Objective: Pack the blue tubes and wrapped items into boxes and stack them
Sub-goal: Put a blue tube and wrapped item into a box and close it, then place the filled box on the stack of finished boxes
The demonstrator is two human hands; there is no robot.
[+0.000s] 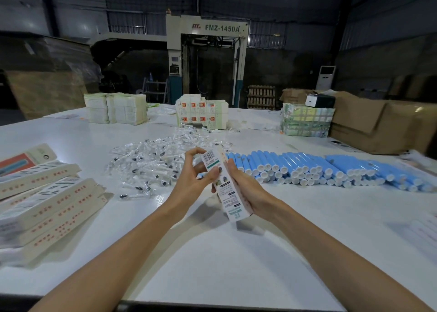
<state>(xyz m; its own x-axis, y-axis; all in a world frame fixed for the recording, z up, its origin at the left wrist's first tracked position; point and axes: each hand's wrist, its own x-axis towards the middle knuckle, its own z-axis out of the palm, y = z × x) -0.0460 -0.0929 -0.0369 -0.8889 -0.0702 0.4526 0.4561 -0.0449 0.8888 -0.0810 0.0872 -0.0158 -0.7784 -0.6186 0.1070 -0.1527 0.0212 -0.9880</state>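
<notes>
Gripping a printed box low down in the right hand, pinching its barcoded upper end with the left hand — tilted, above the table. Right of the box, rows of blue tubes; beyond it, loose wrapped items; left, stacked boxes.

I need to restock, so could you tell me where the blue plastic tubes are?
In the head view, the blue plastic tubes lie stacked on the right of the white table, beside the heap of clear-wrapped items.
</notes>
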